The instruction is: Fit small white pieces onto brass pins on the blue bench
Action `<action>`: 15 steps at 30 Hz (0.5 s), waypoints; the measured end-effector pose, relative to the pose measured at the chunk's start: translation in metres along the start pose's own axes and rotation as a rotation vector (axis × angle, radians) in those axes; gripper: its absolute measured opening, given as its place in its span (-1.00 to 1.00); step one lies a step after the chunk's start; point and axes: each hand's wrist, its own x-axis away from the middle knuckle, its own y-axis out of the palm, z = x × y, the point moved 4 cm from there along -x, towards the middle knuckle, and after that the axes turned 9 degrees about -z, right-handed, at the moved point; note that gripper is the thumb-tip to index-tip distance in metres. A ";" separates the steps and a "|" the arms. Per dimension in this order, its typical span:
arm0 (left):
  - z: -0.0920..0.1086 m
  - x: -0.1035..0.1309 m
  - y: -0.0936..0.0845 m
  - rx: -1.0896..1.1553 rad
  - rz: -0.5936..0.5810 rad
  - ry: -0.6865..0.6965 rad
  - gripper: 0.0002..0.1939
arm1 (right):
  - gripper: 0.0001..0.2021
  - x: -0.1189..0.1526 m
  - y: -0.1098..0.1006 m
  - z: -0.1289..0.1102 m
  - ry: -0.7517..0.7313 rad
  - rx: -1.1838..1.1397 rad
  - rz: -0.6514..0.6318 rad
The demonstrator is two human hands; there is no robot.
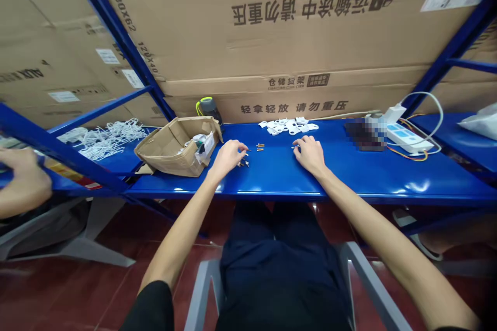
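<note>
On the blue shelf (349,176), our left hand (227,158) curls loosely and our right hand (309,154) lies flat, neither visibly gripping; we judge the tiny screws (259,147), between our fingertips, could roll if nudged.

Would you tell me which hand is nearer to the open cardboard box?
Left. The left hand lies just right of the cardboard box; the right hand is farther right.

I see a glossy blue metal worktop (349,176) carrying small brass screws (260,147) between my hands, white plastic clips (288,125) beyond them, and an open brown cardboard box (176,146) beside my left hand (229,156).
</note>
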 end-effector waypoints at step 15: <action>0.041 -0.003 0.027 0.093 -0.100 0.135 -0.85 | -0.73 0.008 -0.005 -0.025 -0.349 -0.142 -0.146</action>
